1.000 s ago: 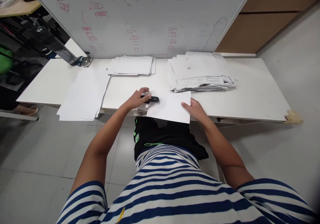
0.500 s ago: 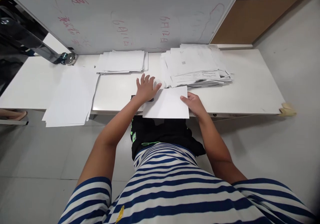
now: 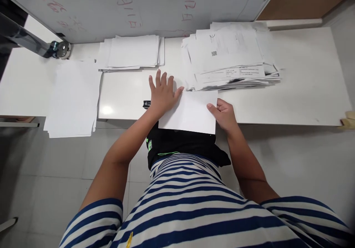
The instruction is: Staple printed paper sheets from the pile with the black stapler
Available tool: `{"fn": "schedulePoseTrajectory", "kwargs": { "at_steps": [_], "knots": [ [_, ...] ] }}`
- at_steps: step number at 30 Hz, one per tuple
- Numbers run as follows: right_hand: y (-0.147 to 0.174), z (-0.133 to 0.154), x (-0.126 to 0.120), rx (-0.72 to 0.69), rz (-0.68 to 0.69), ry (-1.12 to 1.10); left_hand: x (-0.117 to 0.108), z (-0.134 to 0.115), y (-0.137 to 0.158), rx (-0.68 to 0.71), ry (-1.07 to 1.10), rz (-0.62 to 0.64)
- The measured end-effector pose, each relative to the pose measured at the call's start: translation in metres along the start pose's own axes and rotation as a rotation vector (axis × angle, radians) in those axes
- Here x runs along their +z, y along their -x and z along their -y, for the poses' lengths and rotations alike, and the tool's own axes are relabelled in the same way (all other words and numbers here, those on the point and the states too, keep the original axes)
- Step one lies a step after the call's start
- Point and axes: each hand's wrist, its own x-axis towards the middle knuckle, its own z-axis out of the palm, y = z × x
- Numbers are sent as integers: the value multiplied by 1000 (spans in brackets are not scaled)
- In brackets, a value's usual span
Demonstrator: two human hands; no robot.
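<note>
A white sheet of paper (image 3: 191,111), seemingly folded to a small size, lies at the table's front edge and juts over it. My right hand (image 3: 224,113) pinches its right edge, thumb on top and fingers underneath. At the paper's left end, my left hand (image 3: 164,94) rests with fingers spread, its thumb along the upper left corner. A small black object (image 3: 146,104) sits partly hidden behind my left wrist; I cannot tell what it is.
Loose white sheets (image 3: 74,92) overhang the front edge at left. A neat paper stack (image 3: 133,52) and a larger printed pile (image 3: 230,52) lie along the back, below a whiteboard (image 3: 155,7) with red writing. A dark pole with a round joint (image 3: 63,50) stands at back left.
My view has shifted toward the table. My left hand's fingers have spread and stretched over the paper's left end, while my right hand keeps its pinch on the right edge.
</note>
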Motion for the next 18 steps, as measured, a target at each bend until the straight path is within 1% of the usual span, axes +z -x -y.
{"fn": "schedulePoseTrajectory", "kwargs": {
  "at_steps": [11,15,18],
  "knots": [
    [-3,-4,-2,-15,27,-20,-3,0,0,-62,18,38],
    [-5,-3,-1,3,41,-57,-2,4,-2,-79,47,21],
    [-6,-4,0,10,36,-96,-4,7,-4,-87,110,-17]
  ]
}}
